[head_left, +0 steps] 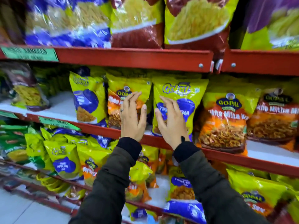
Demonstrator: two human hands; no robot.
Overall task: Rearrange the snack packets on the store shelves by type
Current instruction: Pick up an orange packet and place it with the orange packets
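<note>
On the middle red shelf (103, 129), the left hand (131, 117) spreads wide before a yellow-orange packet (119, 94); the right hand (171, 122), fingers loosely apart, lies against an upright yellow-blue packet (186, 94), gripping nothing.

Red shelves (129, 58) with snack packets (224, 120)

Bare shelf (63, 104) left of packets (88, 97)

head-level view, close, facing shelves (132, 58)
</note>
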